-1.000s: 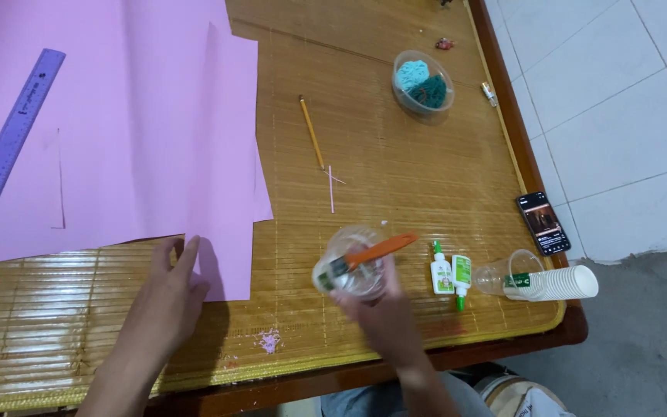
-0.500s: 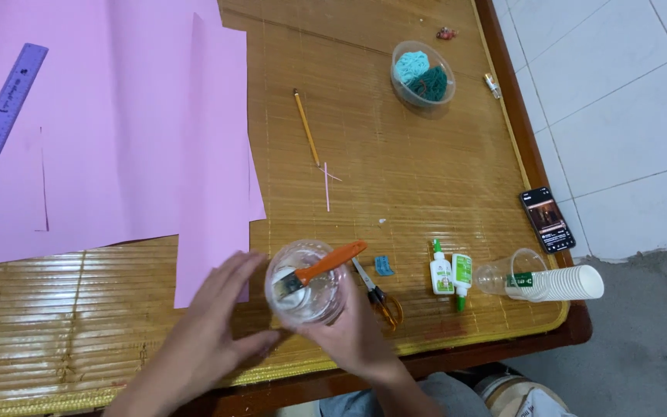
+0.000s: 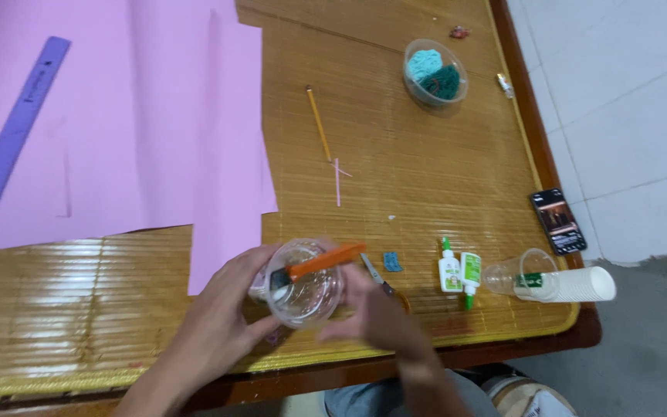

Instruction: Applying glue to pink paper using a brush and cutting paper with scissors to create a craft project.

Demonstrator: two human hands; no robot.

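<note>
While both hands close around it, the clear round plastic cup (image 3: 305, 284) sits lifted near the table's front edge, at six o'clock in the view. Left hand (image 3: 221, 328) wraps the cup's side, fingers curled snug on the wall; right hand (image 3: 372, 313) cups it from the other side, palm against the plastic. Resting across the rim is an orange-handled brush (image 3: 319, 263), bristle end down inside, handle poking out toward two o'clock.

Risk, as I judge it: that brush merely leans on the rim, so a tilt of the cup could flip it out, and any liquid inside could spill onto the pink paper sheet (image 3: 117, 116) just beside at eleven o'clock.

Packages now: two small white glue bottles with green labels (image 3: 459, 270) lie at three o'clock of the cup, and beyond them a toppled stack of white paper cups with a green band (image 3: 561, 283). A black phone (image 3: 557, 221) lies at the table's right edge. Up at one o'clock, a clear bowl of teal stuff (image 3: 435, 71). Purple ruler (image 3: 15, 131) at ten o'clock.
</note>
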